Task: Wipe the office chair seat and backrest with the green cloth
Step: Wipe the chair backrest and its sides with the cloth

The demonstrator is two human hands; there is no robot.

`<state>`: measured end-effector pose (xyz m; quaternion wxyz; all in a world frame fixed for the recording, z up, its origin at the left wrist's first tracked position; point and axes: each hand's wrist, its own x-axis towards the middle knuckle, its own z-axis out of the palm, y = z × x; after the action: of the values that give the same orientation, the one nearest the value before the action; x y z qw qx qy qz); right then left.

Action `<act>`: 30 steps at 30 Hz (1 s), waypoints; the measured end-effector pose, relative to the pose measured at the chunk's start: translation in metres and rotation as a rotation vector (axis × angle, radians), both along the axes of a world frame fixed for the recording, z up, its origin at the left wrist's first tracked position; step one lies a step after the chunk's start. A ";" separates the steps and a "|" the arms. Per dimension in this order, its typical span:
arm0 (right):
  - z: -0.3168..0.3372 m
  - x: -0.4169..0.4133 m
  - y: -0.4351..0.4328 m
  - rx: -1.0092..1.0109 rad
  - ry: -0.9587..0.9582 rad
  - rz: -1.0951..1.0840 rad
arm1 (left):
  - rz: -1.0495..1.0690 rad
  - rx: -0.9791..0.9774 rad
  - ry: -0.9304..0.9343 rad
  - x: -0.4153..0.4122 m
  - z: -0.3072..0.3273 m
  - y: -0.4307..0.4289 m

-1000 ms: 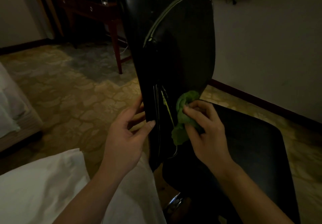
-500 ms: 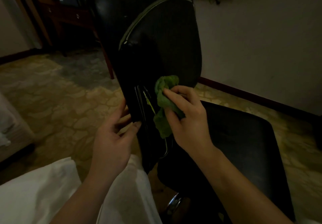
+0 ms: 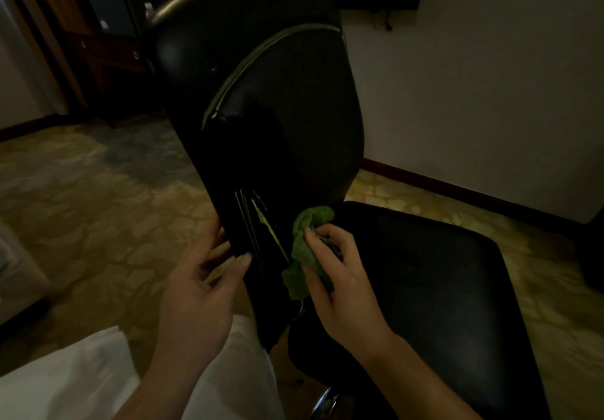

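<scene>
The green cloth (image 3: 305,253) sat bunched in my right grip (image 3: 340,285), fingers curled round it and pinching it into a wad, and it was pressed low on the backrest (image 3: 277,132), just above where that met the seat (image 3: 425,282). I judged the step to be the wiping of the backrest's lower part. The tall upper sweep and the whole seat looked yet to be done, so the next move called for a firm stroke upward along the curve, with the cloth opened flatter to cover more. My left grip (image 3: 199,285) was spread, its fingers fairly straight, with the thumb laid on the backrest's side edge and the others reaching behind. In that dim light it seemed to steady the chair rather than clasp it. The cloth looked soft, thin and crumpled. The backrest was smooth, black and faintly glossy, like leather, a tall rounded shield with a pale piped seam arcing across it. The seat was a broad, dark pad with rounded corners. Beyond lay patterned carpet (image 3: 98,207), a plain pale wall (image 3: 474,92) with a dark skirting, and dark wooden furniture (image 3: 108,60).
</scene>
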<state>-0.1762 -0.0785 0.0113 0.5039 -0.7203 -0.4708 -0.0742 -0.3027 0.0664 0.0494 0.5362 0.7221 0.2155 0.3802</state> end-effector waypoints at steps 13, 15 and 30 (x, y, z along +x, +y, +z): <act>0.058 0.005 0.017 0.102 -0.063 -0.029 | -0.026 0.001 0.030 -0.002 0.002 -0.001; 0.047 0.005 0.018 0.132 -0.089 -0.026 | -0.024 0.006 0.030 -0.001 0.002 -0.001; 0.056 0.001 0.021 0.169 -0.030 -0.047 | -0.032 0.010 0.028 -0.002 0.001 -0.001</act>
<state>-0.1751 -0.0572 0.0673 0.5539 -0.6848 -0.4535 -0.1362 -0.3044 0.0650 0.0508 0.5356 0.7333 0.2096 0.3624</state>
